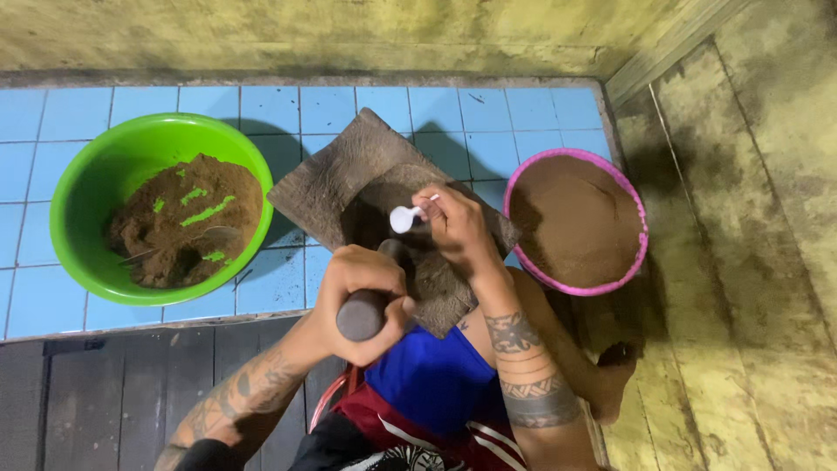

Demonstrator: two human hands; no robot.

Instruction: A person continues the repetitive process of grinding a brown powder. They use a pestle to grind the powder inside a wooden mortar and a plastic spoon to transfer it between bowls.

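Gripping a stone roller (364, 312), left hand (362, 292); right hand (458, 228) pinches a white spoon (408, 217).

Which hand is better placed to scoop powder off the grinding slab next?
Right, likely. The right hand holds the white spoon over the stone slab; the left hand is wrapped around the stone roller at the near edge.

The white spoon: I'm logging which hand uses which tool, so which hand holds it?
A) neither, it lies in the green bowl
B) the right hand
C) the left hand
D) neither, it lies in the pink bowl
B: the right hand pinches the white spoon over the grinding stone, while the left hand grips the dark stone roller.
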